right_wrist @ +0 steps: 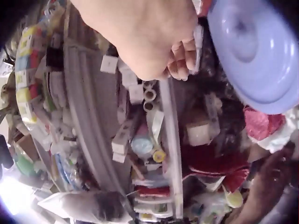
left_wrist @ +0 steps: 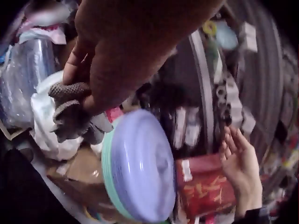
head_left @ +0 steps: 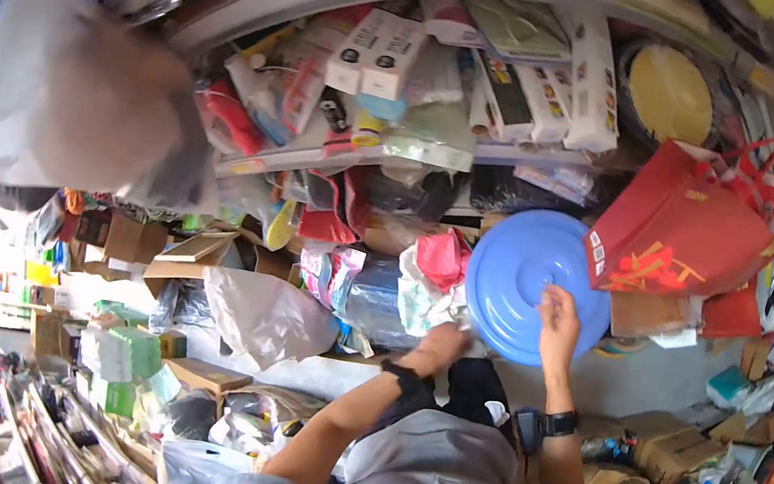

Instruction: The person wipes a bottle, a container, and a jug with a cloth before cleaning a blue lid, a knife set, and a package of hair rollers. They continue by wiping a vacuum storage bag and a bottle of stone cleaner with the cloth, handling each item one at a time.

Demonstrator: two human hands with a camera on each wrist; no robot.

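Observation:
In the head view my left hand (head_left: 439,348) is low, left of the round blue lid (head_left: 522,284). The left wrist view shows that left hand (left_wrist: 105,65) gripping a grey knitted glove or cloth (left_wrist: 70,114) above a white plastic bag (left_wrist: 51,135). My right hand (head_left: 559,322) appears in front of the lid in the head view. Seen from the left wrist, the right hand (left_wrist: 240,163) stands apart from the lid (left_wrist: 142,168), its fingers loosely bent and holding nothing. A green rim (left_wrist: 108,175) shows behind the lid there.
A red gift bag (head_left: 678,227) stands right of the lid. Shelves (head_left: 319,162) with boxes and packets run behind. A clear plastic bag (head_left: 266,316) and cardboard boxes (head_left: 209,376) lie at the left, and another carton (head_left: 673,452) at the right. A large pale bag (head_left: 76,96) hangs upper left.

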